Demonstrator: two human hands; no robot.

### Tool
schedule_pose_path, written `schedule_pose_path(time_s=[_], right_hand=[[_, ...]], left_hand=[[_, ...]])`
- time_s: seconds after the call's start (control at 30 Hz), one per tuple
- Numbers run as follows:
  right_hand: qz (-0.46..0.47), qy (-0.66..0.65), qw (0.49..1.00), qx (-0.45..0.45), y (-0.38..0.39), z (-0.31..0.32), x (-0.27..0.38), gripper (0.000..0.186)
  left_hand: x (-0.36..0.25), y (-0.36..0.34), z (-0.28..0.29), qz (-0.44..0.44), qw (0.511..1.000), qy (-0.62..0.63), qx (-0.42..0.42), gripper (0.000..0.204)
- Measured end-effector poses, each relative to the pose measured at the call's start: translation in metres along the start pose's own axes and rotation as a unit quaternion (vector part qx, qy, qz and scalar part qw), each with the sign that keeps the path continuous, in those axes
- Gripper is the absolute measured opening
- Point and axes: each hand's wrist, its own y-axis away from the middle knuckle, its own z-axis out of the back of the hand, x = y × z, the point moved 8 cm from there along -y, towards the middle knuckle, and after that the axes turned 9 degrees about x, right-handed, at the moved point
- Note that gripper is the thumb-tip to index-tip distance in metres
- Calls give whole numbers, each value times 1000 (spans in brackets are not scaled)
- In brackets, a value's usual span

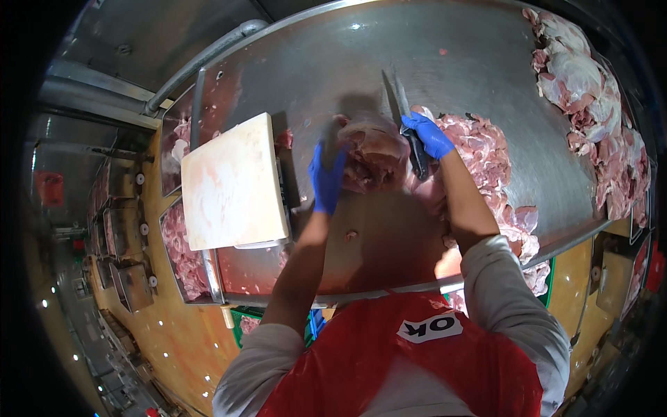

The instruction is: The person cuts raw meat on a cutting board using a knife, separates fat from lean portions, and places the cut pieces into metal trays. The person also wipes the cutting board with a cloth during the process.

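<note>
Here my left hand (326, 179) presses open fingers on the meat piece (372, 156), and my right hand (429, 135) grips the knife (401, 115) just beside it. Under my fingers is a steel table (451, 42); the white cutting board (233, 184) lies left of them, above a yellow floor (177, 333).

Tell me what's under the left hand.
The left hand presses on a big pink meat cut lying on the steel table. The right hand holds a knife beside it. The meat beneath the palm is hidden.
</note>
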Motion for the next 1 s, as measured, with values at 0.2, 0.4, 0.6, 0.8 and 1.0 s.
schedule_pose_path(time_s=[0.2, 0.4, 0.6, 0.8, 1.0], right_hand=[[-127, -14, 982, 138, 14, -40, 5, 20], [-87, -7, 978, 188, 51, -75, -8, 34], [-29, -120, 985, 121, 140, -82, -41, 31], [-46, -188, 974, 117, 191, -79, -86, 37], [7, -163, 979, 126, 214, -121, -20, 53]], left_hand=[[15, 95, -17, 271, 876, 385, 107, 62], [7, 54, -69, 168, 912, 331, 172, 60], [-2, 88, -59, 199, 898, 338, 201, 49], [8, 138, -54, 46, 968, 69, 236, 37], [-165, 167, 38, -2, 989, -20, 144, 41]])
